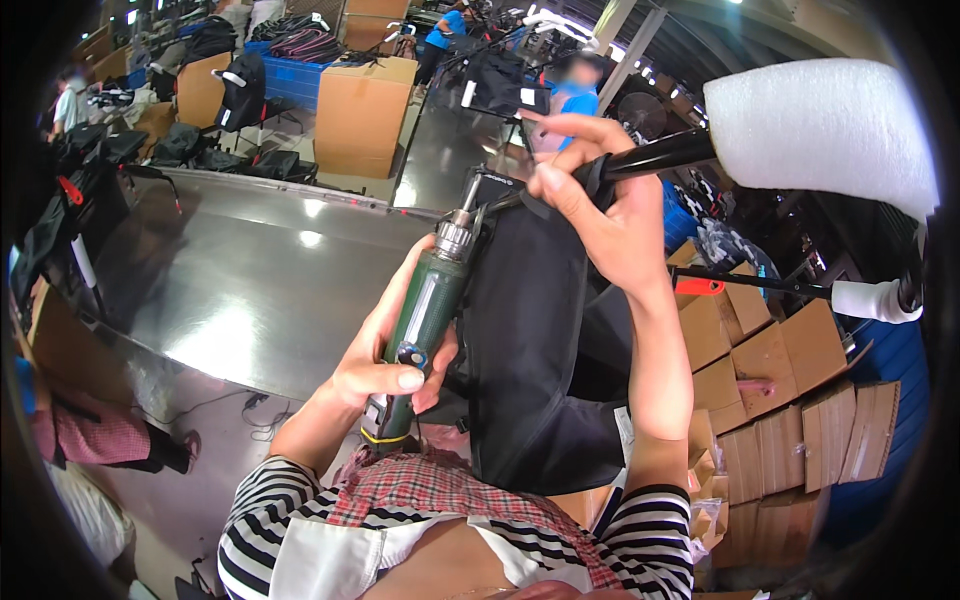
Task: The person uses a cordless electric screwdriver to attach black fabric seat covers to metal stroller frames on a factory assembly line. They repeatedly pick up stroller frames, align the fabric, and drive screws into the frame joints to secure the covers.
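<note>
My left hand (pixel 385 370) is wrapped round a green electric screwdriver (pixel 428 310), its thumb beside a dark round button. The driver points up and away, with its bit close to a small black part (pixel 494 184) at the top edge of a black fabric piece (pixel 525 320). My right hand (pixel 625 215) closes round a black tube (pixel 665 155) of the frame, at the fabric's upper corner. White foam wrap (pixel 810 125) covers the tube's far right end. The fabric hangs close in front of my body and hides what lies behind it.
A shiny metal table (pixel 250 270) spreads out to the left. Cardboard boxes (pixel 770 370) are stacked at the right, near a second foam-wrapped bar (pixel 870 300). A co-worker in blue (pixel 577 100) stands beyond my right hand. Black frames (pixel 190 148) lie at the far left.
</note>
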